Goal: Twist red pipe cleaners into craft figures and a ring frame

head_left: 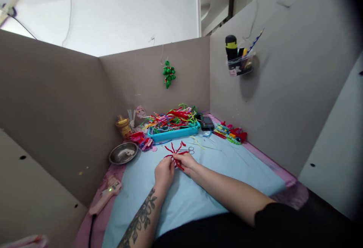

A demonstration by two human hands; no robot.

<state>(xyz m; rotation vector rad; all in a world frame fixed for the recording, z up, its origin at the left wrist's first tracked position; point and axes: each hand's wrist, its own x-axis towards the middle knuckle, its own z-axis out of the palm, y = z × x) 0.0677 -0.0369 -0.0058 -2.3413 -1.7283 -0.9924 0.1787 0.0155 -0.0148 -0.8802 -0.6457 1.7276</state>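
Note:
Both hands meet over the blue cloth point(136, 195), close to its middle. My left hand point(165, 171) is closed on the near left side of a bundle of red pipe cleaners point(173, 150), whose strands fan outward like spokes. From the right, my right hand point(185, 161) pinches the same bundle near its centre. Fingers cover the point where the strands join. Just behind the bundle lies a pair of scissors point(191, 150), partly hidden by the red strands. A small red curled piece point(183, 144) sits near the scissors.
Behind the hands stands a blue tray point(172, 134) heaped with coloured pipe cleaners. At left are a metal bowl point(116, 158) with small white bits and a pink glue gun point(106, 198). Colourful finished pieces point(234, 133) lie at right. Grey partitions point(153, 77) enclose the table.

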